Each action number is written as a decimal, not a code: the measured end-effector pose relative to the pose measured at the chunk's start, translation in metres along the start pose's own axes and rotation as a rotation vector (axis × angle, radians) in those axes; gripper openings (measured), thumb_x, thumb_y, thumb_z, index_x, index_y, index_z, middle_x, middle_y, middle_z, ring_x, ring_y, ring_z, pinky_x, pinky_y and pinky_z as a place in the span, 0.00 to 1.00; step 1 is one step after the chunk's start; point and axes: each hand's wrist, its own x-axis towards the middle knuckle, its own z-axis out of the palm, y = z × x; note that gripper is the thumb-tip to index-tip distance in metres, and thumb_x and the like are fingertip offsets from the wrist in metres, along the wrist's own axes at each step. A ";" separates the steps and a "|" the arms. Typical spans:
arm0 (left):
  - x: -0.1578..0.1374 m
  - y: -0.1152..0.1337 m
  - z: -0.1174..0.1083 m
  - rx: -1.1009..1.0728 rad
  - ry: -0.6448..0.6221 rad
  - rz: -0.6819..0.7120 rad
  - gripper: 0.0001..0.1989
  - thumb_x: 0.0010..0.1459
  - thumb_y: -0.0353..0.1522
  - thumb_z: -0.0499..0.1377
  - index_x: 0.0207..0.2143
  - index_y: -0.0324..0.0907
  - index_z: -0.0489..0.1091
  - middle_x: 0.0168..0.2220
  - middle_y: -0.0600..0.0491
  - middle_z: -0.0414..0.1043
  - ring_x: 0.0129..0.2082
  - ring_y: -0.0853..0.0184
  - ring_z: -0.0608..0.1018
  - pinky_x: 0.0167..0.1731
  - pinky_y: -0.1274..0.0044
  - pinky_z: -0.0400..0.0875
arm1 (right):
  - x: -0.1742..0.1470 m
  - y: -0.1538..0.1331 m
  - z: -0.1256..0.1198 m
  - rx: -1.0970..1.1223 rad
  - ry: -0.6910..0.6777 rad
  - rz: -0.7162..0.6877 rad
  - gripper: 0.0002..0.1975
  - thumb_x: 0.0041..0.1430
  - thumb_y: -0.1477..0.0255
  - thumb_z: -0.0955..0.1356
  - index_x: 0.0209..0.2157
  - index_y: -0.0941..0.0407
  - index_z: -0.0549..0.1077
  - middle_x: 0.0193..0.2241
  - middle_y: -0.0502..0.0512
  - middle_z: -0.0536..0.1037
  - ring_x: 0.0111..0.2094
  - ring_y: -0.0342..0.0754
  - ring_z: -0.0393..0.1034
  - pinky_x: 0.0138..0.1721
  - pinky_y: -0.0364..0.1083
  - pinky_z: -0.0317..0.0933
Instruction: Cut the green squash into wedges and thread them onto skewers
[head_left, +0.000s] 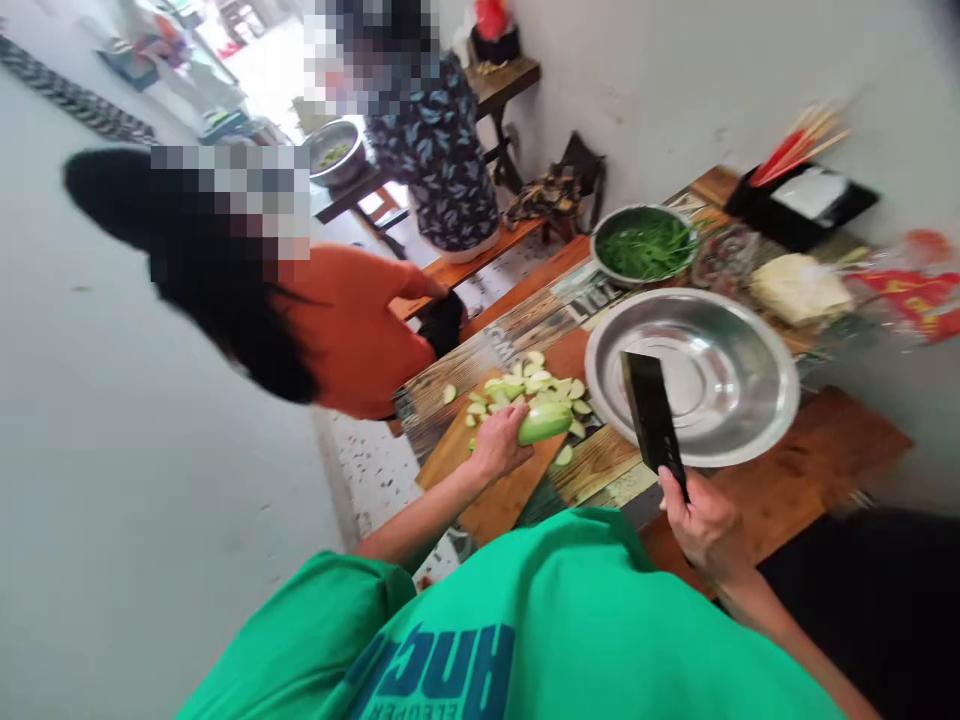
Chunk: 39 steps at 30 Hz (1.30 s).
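Observation:
My left hand is closed around one end of a pale green squash, which looks like a zucchini, above a wooden cutting board. Cut squash pieces lie in a loose pile on and beside the board, just beyond that hand. In my right hand is the handle of a dark cleaver. Its broad blade points up and away, in front of a wide steel basin. The blade is apart from the squash. The basin shows no food inside.
Chopped greens fill a metal bowl behind the basin. A whitish block, plastic packaging and a black box with chopsticks are near the wall. A person in orange sits at left; another in a patterned shirt sits farther back.

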 end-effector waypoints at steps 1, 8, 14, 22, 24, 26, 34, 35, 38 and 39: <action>-0.021 -0.024 0.007 -0.012 -0.013 -0.084 0.30 0.48 0.34 0.62 0.55 0.44 0.61 0.47 0.47 0.70 0.48 0.57 0.72 0.46 0.71 0.65 | 0.005 -0.015 0.012 -0.011 -0.092 -0.100 0.25 0.68 0.58 0.56 0.28 0.58 0.73 0.24 0.57 0.76 0.27 0.46 0.71 0.30 0.43 0.59; -0.105 -0.109 0.076 -0.168 -0.120 -0.465 0.33 0.50 0.35 0.62 0.58 0.40 0.59 0.47 0.45 0.72 0.47 0.56 0.74 0.43 0.72 0.67 | 0.002 -0.107 0.099 -0.387 -0.608 -0.213 0.16 0.68 0.69 0.56 0.34 0.60 0.70 0.28 0.58 0.77 0.28 0.46 0.72 0.25 0.43 0.49; -0.122 -0.115 0.099 -0.190 -0.172 -0.500 0.33 0.51 0.37 0.63 0.57 0.38 0.57 0.48 0.41 0.70 0.48 0.56 0.74 0.45 0.73 0.65 | -0.010 -0.137 0.118 -0.528 -0.852 -0.173 0.13 0.69 0.69 0.54 0.44 0.59 0.65 0.31 0.59 0.79 0.31 0.49 0.75 0.26 0.44 0.51; -0.118 -0.114 0.099 -0.112 -0.224 -0.508 0.31 0.52 0.38 0.64 0.54 0.38 0.57 0.48 0.40 0.69 0.47 0.54 0.74 0.43 0.72 0.65 | -0.023 -0.137 0.125 -0.557 -0.903 -0.149 0.13 0.69 0.69 0.54 0.44 0.59 0.65 0.34 0.60 0.80 0.35 0.53 0.76 0.28 0.44 0.53; -0.118 -0.113 0.100 -0.103 -0.225 -0.511 0.31 0.52 0.38 0.63 0.54 0.38 0.57 0.48 0.40 0.69 0.47 0.54 0.74 0.43 0.72 0.65 | -0.024 -0.136 0.125 -0.552 -0.906 -0.161 0.13 0.69 0.69 0.55 0.44 0.59 0.65 0.34 0.61 0.80 0.35 0.53 0.76 0.28 0.44 0.53; -0.118 -0.113 0.100 -0.096 -0.234 -0.519 0.30 0.52 0.38 0.63 0.54 0.38 0.57 0.48 0.40 0.69 0.48 0.55 0.74 0.43 0.72 0.65 | -0.024 -0.135 0.124 -0.551 -0.910 -0.169 0.13 0.69 0.69 0.54 0.44 0.59 0.65 0.34 0.61 0.80 0.35 0.52 0.76 0.28 0.44 0.53; -0.116 -0.113 0.098 -0.099 -0.251 -0.526 0.30 0.52 0.38 0.63 0.54 0.39 0.57 0.48 0.41 0.69 0.48 0.55 0.74 0.43 0.72 0.65 | -0.022 -0.133 0.122 -0.549 -0.905 -0.203 0.14 0.69 0.69 0.54 0.43 0.59 0.66 0.33 0.60 0.79 0.34 0.51 0.76 0.28 0.44 0.52; -0.116 -0.112 0.098 -0.097 -0.254 -0.527 0.30 0.52 0.38 0.63 0.54 0.39 0.57 0.48 0.41 0.69 0.47 0.55 0.74 0.43 0.72 0.65 | -0.023 -0.132 0.123 -0.547 -0.902 -0.212 0.14 0.69 0.69 0.54 0.43 0.59 0.66 0.33 0.60 0.79 0.34 0.51 0.76 0.28 0.44 0.52; -0.116 -0.112 0.099 -0.098 -0.260 -0.527 0.31 0.52 0.38 0.63 0.55 0.39 0.56 0.48 0.40 0.69 0.48 0.55 0.74 0.44 0.71 0.65 | -0.025 -0.129 0.128 -0.547 -0.899 -0.232 0.13 0.69 0.70 0.55 0.43 0.59 0.66 0.33 0.61 0.79 0.33 0.51 0.76 0.28 0.44 0.53; -0.116 -0.113 0.099 -0.098 -0.261 -0.528 0.31 0.52 0.38 0.63 0.55 0.39 0.56 0.48 0.41 0.69 0.48 0.55 0.73 0.44 0.71 0.65 | -0.026 -0.128 0.130 -0.549 -0.902 -0.234 0.12 0.68 0.70 0.55 0.43 0.59 0.66 0.33 0.62 0.79 0.33 0.51 0.76 0.28 0.44 0.53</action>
